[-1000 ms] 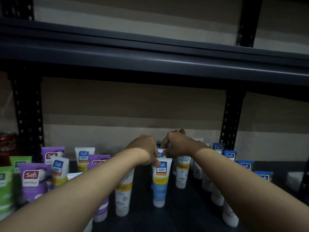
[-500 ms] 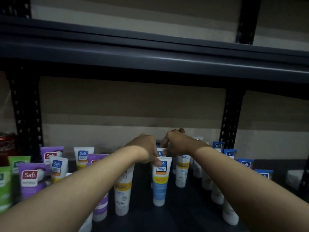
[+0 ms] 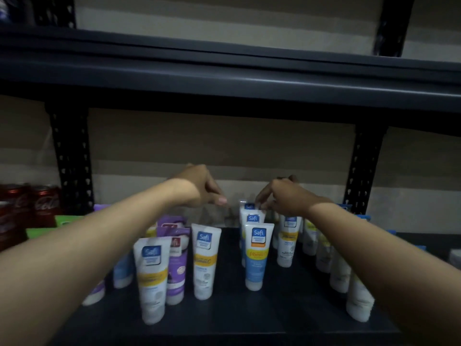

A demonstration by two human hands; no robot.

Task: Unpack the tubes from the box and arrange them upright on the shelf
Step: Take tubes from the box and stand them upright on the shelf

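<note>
Left hand: left hand hangs above the shelf, fingers curled loosely together, thumb tip showing, holding nothing and touching no tube.
Right hand: right hand has its fingertips pinched on the top edge of the rearmost tube in a short file; the grip is partly hidden.
Tubes: the blue-and-white front tube stands upright on its cap at the head of that file; more white and purple tubes stand upright to the left.
Right row: a row of white tubes runs under the right forearm.
Surroundings: red cans stand at far left beside a perforated black upright; another shelf board spans overhead.
</note>
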